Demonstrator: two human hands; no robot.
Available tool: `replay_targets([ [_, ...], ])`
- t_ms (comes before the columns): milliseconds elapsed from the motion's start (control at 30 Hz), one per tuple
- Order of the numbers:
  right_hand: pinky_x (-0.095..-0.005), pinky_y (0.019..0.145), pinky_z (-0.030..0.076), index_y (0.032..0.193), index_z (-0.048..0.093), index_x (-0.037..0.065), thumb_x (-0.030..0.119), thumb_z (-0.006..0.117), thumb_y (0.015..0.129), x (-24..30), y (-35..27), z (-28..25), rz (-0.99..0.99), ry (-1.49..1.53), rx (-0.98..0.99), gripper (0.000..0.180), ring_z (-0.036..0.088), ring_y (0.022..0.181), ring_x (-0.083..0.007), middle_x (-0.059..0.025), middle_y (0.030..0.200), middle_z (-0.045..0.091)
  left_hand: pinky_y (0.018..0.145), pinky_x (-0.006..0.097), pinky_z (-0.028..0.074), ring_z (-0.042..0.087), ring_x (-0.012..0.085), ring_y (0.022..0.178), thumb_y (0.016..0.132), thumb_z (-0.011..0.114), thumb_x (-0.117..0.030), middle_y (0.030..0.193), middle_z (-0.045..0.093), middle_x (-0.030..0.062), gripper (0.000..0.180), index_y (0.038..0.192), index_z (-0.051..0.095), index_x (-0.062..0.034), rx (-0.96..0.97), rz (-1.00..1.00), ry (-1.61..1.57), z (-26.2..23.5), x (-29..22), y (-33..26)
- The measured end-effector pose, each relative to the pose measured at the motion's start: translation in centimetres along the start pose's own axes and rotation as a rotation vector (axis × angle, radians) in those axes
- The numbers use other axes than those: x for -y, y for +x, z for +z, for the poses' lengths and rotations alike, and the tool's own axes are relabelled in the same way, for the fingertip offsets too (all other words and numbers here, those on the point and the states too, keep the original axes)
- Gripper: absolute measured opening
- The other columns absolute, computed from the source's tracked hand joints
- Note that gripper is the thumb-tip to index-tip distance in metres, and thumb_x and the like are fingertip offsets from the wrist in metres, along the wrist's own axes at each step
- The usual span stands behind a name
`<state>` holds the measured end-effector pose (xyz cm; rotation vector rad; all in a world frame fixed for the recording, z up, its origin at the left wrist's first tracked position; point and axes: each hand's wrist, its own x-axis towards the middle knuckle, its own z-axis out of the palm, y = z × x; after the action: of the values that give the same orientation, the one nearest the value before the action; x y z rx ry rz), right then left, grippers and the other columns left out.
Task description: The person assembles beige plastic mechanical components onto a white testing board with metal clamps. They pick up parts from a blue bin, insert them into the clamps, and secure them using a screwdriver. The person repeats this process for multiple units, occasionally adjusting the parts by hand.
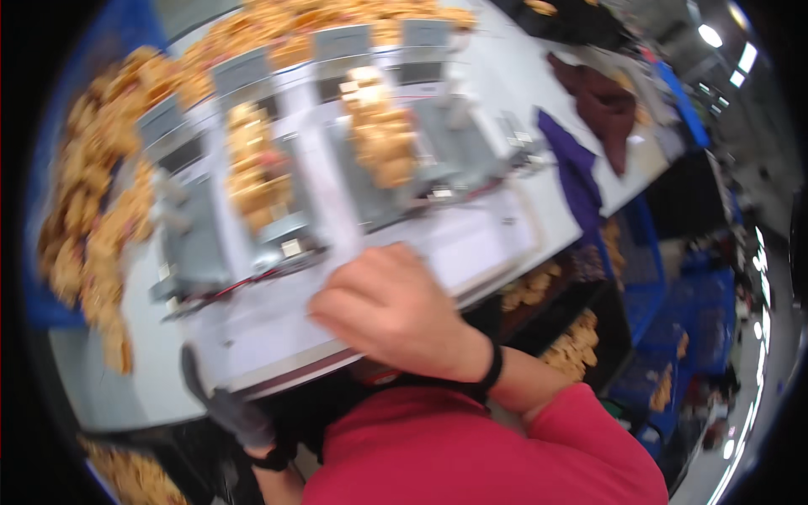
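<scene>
Heaped golden-brown biscuit pieces (88,210) bank along the 9 o'clock rim of the white worktable (151,370), within reach for loading. At 7 o'clock the left hand (231,412), in a grey glove, hangs below the table edge — its grip cannot be made out through the blur. Grey metal feed chutes (194,236) fan from 10 to 12 o'clock, two carrying stacked biscuit rows (383,135) lengthwise. At centre the bare right hand (396,316) lies knuckles-up over the chute ends, fingers curled — anything held is hidden.
</scene>
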<state>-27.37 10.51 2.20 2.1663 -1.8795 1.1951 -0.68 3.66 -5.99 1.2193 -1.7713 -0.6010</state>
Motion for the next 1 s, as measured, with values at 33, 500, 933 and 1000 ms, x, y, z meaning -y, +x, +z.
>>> replay_targets([
  [33,-0.0327,0.070,0.040,0.087,0.065,0.014,0.013,0.075,0.076,0.1,0.0,-0.1,0.005,-0.018,-0.009,0.016,0.056,0.078,-0.0177,0.0020,0.084,0.056,0.115,0.045,0.030,0.040,0.0349,0.137,0.102,0.030,-0.051,0.147,0.041,0.0235,0.074,0.143,0.036,0.0094,-0.008,-0.052,-0.064,0.3,-0.8,0.0],
  [500,-0.0305,0.071,0.040,0.087,0.062,0.014,0.013,0.075,0.077,0.4,-0.5,0.5,0.016,-0.031,-0.076,0.017,0.056,0.079,-0.0161,0.0034,0.085,0.056,0.110,0.044,0.036,0.040,0.0329,0.136,0.100,0.028,-0.048,0.150,0.036,0.0200,0.073,0.147,0.029,0.0074,0.006,-0.070,-0.207,0.8,-1.7,0.0],
  [933,-0.0314,0.070,0.040,0.089,0.063,0.013,0.015,0.077,0.075,0.5,-0.3,0.5,0.019,-0.028,-0.078,0.020,0.056,0.080,-0.0167,0.0026,0.086,0.056,0.111,0.045,0.034,0.039,0.0329,0.136,0.100,0.028,-0.047,0.150,0.035,0.0204,0.072,0.147,0.029,0.0079,0.007,-0.051,-0.177,0.9,-1.8,0.1],
  [1000,-0.0315,0.070,0.040,0.090,0.064,0.013,0.016,0.078,0.075,0.5,-0.3,0.5,0.033,-0.022,-0.075,0.020,0.055,0.080,-0.0170,0.0024,0.087,0.056,0.111,0.045,0.035,0.039,0.0330,0.136,0.100,0.028,-0.047,0.150,0.036,0.0205,0.072,0.147,0.030,0.0076,0.005,-0.058,-0.178,0.8,-1.7,0.1],
])
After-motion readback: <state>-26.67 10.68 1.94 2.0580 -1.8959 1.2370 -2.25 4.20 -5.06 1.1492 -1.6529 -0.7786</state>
